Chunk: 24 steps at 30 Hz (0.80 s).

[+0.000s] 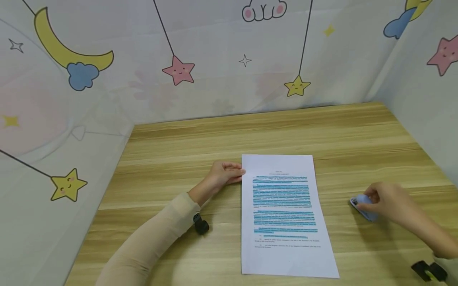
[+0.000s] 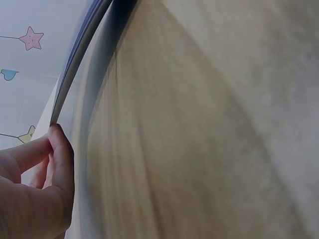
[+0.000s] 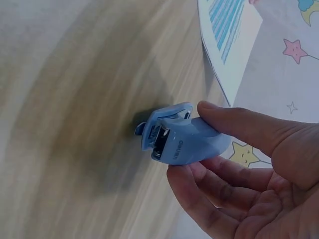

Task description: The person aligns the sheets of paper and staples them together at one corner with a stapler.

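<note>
A stack of printed paper, with many lines highlighted in blue, stands upright in the head view's middle, over the wooden table. Its left edge is pinched between the thumb and fingers of my left hand; the left wrist view shows the sheets' edge bent in that pinch. To the right of the paper, my right hand holds a small light-blue stapler between thumb and fingertips. Close over the table, the stapler has its metal-lined mouth turned away from the palm.
The wood-grain table runs back to a white cloth backdrop printed with stars, moons and clouds. More of this cloth hangs along the left and right sides. A black strap device sits at the left wrist.
</note>
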Motion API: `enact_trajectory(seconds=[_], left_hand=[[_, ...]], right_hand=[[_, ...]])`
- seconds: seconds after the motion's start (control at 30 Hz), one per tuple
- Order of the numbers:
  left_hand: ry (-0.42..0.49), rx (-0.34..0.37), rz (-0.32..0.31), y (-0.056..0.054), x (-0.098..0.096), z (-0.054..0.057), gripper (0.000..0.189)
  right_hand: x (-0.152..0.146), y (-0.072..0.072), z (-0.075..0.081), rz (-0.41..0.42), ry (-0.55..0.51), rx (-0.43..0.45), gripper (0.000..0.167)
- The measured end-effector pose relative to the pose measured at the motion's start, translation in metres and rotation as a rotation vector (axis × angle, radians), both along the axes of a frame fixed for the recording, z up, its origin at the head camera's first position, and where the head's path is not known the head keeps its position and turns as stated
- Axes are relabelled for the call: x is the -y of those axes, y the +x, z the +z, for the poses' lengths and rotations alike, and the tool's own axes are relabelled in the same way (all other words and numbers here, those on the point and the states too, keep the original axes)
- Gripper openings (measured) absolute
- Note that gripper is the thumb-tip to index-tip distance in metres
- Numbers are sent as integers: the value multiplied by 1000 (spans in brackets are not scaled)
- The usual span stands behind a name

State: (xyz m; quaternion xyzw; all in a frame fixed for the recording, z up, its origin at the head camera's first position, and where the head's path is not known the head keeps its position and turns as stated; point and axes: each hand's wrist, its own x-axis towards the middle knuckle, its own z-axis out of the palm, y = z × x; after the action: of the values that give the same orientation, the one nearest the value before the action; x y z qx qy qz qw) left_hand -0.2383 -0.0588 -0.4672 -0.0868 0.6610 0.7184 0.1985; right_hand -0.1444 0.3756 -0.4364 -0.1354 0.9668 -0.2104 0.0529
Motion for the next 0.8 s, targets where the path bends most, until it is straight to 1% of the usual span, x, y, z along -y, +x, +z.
enact_trajectory(seconds=[0.17, 0.33, 0.5, 0.63, 0.8], left_hand=[[4, -3, -7, 0, 0, 0, 21], [3, -8, -9, -1, 0, -1, 20], [1, -13, -10, -2, 0, -2, 18], [0, -13, -14, -2, 0, -2, 19], [3, -20, -16, -2, -1, -3, 20]], right_hand=[[4, -14, 6, 11, 3, -11, 39], [10, -31, 12, 55, -16, -49, 39], [16, -48, 15, 74, -43, -31, 39], [23, -62, 15, 81, -19, -46, 36], [32, -77, 18, 67, 5, -7, 33]])
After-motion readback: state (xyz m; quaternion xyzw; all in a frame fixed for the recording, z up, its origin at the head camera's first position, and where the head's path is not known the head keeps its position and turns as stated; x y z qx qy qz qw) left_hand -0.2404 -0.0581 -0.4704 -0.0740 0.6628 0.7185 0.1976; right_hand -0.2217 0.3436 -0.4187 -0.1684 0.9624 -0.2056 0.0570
